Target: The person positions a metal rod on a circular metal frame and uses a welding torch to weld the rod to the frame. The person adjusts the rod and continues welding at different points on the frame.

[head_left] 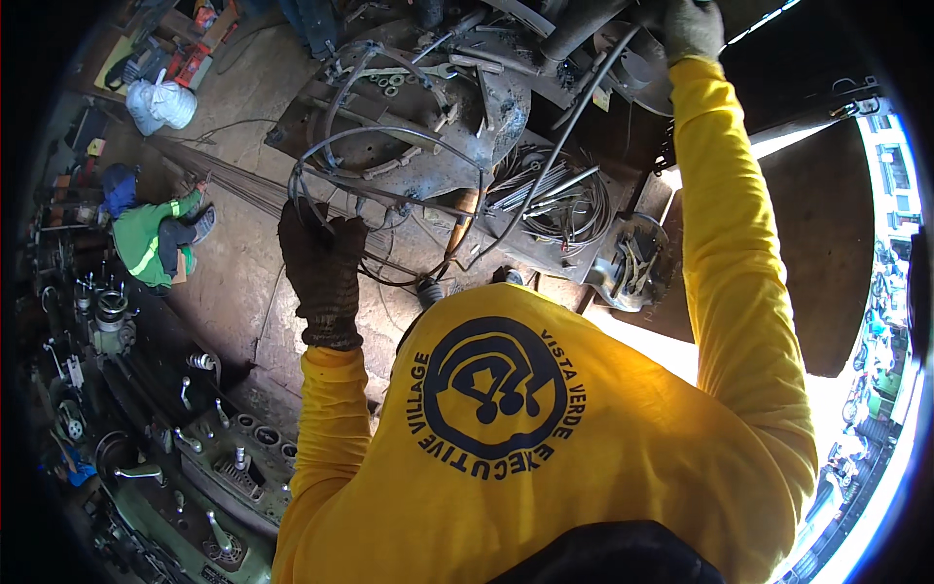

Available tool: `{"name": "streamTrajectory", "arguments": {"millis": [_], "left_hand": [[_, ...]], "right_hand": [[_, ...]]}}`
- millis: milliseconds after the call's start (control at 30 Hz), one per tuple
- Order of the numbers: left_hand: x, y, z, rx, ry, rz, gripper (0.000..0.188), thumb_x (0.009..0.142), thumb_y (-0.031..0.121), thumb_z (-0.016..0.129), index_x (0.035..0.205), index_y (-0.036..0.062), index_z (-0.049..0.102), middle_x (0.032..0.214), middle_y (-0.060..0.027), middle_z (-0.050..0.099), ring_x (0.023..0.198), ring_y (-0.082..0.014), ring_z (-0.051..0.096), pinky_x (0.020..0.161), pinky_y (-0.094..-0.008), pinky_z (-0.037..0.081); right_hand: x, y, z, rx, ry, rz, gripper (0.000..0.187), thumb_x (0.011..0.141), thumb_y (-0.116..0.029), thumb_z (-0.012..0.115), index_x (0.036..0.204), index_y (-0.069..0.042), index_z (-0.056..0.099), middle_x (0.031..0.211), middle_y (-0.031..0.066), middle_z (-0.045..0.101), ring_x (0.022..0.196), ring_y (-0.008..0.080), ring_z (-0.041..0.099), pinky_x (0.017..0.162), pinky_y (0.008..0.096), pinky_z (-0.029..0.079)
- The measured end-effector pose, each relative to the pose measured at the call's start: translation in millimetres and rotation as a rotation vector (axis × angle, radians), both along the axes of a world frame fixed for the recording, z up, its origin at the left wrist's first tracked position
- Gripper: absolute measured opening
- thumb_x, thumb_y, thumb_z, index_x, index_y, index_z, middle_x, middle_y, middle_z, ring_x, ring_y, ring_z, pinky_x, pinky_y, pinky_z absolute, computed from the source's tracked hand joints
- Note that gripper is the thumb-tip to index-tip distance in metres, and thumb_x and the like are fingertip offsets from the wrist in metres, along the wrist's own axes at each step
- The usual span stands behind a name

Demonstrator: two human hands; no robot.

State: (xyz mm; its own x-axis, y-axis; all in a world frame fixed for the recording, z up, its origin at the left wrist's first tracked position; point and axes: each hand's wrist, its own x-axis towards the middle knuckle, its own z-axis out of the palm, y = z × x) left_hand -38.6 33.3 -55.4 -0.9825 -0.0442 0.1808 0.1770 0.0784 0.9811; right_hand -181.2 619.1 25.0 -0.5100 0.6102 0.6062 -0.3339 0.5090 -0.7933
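- Holding, in the head view: the left hand (pixel 326 261), in a dark brown knitted glove, has its fingers curled around a thin black cable bent in wide loops (pixel 381 128); the fingertips are hidden.
- Cable lies far and right of that hand; its widest loop stretches left to right, then drops nearer beside a tan wooden handle (pixel 465 216).
- Left hand is the nearer one. Right hand (pixel 693 27), grey-gloved, is well apart at far right, arm stretched out; cannot tell whether it pinches anything.
- Slender dark grey rod or hose (pixel 562 142) slants from near the right hand toward the cable's near right side; cannot tell if they are one piece.
- Beyond the loops: dark steel plate (pixel 506 112). Right of them: grey coiled wire (pixel 569 209).
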Motion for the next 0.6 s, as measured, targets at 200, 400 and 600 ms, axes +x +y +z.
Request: {"name": "streamTrajectory", "arguments": {"millis": [200,400,600], "left_hand": [[-14,-11,0,-0.173,-0.039,0.034,0.090,0.081,0.011,0.091,0.154,0.0007,0.040,0.135,-0.0131,0.055,0.111,-0.0191,0.060,0.094,-0.0315,0.056],[-19,-9,13,-0.290,-0.077,0.005,0.086,0.081,0.011,0.090,0.153,0.0016,0.044,0.129,-0.0146,0.058,0.109,-0.0215,0.063,0.092,-0.0338,0.056],[-35,-11,9,-0.352,-0.028,-0.095,0.095,0.076,0.018,0.094,0.155,0.0061,0.043,0.133,-0.0154,0.056,0.110,-0.0242,0.062,0.090,-0.0368,0.058]], "right_hand": [[90,-65,93,0.407,0.094,-0.085,0.053,0.099,-0.029,0.075,0.146,-0.013,0.059,0.132,0.0130,0.064,0.107,0.0211,0.071,0.087,0.0277,0.061],[207,-155,-2,-0.232,0.061,0.074,0.034,0.102,-0.029,0.071,0.125,-0.007,0.059,0.089,0.0044,0.065,0.070,0.0152,0.065,0.059,0.0294,0.054],[354,-255,-104,-0.207,-0.404,-0.050,0.041,0.098,-0.028,0.070,0.127,-0.001,0.060,0.090,0.0039,0.068,0.070,0.0135,0.065,0.065,0.0272,0.055]]}}
